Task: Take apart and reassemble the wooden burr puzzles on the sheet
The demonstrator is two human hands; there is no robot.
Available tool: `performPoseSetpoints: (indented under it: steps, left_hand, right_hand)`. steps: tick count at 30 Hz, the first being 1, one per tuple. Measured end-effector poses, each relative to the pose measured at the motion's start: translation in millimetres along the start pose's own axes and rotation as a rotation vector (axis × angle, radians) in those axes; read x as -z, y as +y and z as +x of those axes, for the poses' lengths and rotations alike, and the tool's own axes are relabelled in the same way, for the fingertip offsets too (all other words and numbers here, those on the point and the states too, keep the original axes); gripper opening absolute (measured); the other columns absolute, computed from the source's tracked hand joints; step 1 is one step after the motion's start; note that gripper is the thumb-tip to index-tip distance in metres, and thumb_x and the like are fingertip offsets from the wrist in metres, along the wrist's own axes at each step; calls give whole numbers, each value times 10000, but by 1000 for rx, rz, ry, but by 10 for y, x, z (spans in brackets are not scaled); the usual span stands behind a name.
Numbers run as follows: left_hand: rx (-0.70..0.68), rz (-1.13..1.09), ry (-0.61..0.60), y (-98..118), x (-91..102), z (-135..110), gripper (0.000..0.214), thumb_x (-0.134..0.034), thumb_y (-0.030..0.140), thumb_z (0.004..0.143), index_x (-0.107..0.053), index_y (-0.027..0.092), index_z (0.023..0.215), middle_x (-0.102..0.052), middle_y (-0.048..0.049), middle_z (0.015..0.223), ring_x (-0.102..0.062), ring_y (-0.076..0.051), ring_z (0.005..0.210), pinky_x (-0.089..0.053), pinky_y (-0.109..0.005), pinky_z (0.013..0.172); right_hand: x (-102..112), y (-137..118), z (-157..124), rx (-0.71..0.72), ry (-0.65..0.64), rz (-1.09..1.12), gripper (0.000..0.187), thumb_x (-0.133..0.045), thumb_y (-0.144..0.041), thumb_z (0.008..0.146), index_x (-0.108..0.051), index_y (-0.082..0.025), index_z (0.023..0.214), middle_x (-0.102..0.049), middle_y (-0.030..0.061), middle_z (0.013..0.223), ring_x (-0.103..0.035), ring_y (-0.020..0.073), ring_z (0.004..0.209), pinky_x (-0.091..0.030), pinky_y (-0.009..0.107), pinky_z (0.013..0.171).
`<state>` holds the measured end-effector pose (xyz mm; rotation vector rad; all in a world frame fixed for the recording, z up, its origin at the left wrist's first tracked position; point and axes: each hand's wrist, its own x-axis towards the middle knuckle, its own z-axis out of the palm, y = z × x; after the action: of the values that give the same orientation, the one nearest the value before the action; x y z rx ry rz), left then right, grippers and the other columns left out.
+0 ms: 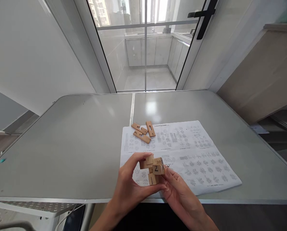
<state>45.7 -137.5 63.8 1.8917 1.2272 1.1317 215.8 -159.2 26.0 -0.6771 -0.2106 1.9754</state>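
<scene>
Both hands hold a small cluster of interlocked wooden puzzle pieces (150, 178) above the table's near edge. Black numerals are marked on the block ends; a 2 and a 1 can be read. My left hand (127, 183) grips the cluster from the left, thumb underneath and fingers at its top. My right hand (179, 194) pinches its right side with the fingertips. Beyond the hands, three loose notched wooden pieces (150, 129) lie on the printed instruction sheet (212, 170), two of them touching or overlapping. The fingers hide part of the cluster's back and underside.
The grey table (80, 144) has a seam running away from me. A small teal object (2, 160) lies at its left edge. Beyond the far edge stands a glass door (145, 57) with a black handle (204, 17). A wooden shelf unit (259, 70) stands at right.
</scene>
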Motion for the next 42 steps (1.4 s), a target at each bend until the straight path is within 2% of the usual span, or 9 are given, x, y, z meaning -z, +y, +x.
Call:
performPoseSetpoints:
  steps: [8, 14, 19, 22, 27, 33, 38, 40, 42]
  left_hand:
    - [81, -27, -55, -3, -35, 25, 702, -966, 423, 684, -600, 264, 1261, -725, -40, 1145, -692, -222, 995, -580, -356, 890]
    - [108, -57, -45, 15, -136, -13, 668, -955, 396, 701, -607, 248, 1252, -727, -64, 1150, -703, -247, 1015, -587, -377, 889]
    - [26, 7, 25, -9, -162, -31, 693, -953, 425, 710, -588, 253, 1274, -728, -51, 1132, -697, -214, 964, -587, -337, 847]
    - [2, 17, 24, -11, -146, -30, 692, -953, 424, 712, -587, 261, 1276, -729, -36, 1115, -688, -190, 917, -579, -305, 809]
    - [17, -44, -50, -26, -94, -5, 698, -952, 421, 714, -580, 268, 1285, -727, -41, 1174, -690, -209, 1015, -572, -318, 883]
    - [15, -65, -177, -41, -19, 70, 689, -959, 433, 696, -607, 260, 1262, -742, -37, 1103, -670, -193, 897, -574, -310, 805]
    - [-26, -24, -191, -2, -18, 64, 665, -936, 438, 732, -594, 260, 1274, -722, -65, 1163, -690, -206, 933, -605, -331, 831]
    - [-55, 21, -165, -5, -47, 38, 640, -914, 390, 775, -573, 268, 1303, -703, -71, 1198, -699, -209, 979, -618, -329, 840]
    - [-77, 65, -128, -21, -85, 12, 639, -892, 355, 806, -552, 277, 1341, -683, -81, 1240, -702, -232, 1067, -628, -348, 879]
  right_hand:
    - [18, 31, -24, 14, 103, 75, 256, -929, -347, 797, -829, -217, 994, -770, 11, 992, -659, 109, 843, -586, 187, 788]
    - [37, 60, -18, -7, 207, 124, 310, -948, -395, 751, -828, -258, 1002, -782, 4, 1104, -705, 147, 1047, -591, 226, 912]
    - [-76, 65, -42, 27, 168, 60, 314, -890, -488, 792, -822, -283, 1020, -770, 26, 1165, -635, 234, 1269, -534, 353, 1088]
    - [-135, 44, -65, 38, 135, 23, 346, -866, -506, 812, -816, -277, 1067, -758, 48, 1211, -593, 278, 1327, -533, 406, 1084]
    - [-147, 1, -106, 43, 124, -28, 338, -863, -493, 827, -818, -275, 1082, -757, 48, 1214, -633, 262, 1244, -549, 376, 1027]
    - [-88, 54, -142, 88, 166, -115, 404, -855, -548, 821, -802, -258, 1097, -761, 76, 1171, -681, 269, 1112, -566, 399, 952]
    - [82, 32, -159, 184, 254, -304, 426, -883, -508, 811, -763, -302, 1164, -772, 17, 957, -690, 185, 847, -564, 319, 827]
    - [113, -30, -162, 203, 279, -444, 429, -882, -511, 809, -782, -287, 1161, -784, 27, 985, -700, 193, 873, -562, 323, 866]
    - [112, -94, -171, 204, 299, -541, 433, -874, -522, 811, -805, -278, 1162, -795, 50, 1101, -715, 240, 1015, -556, 348, 946]
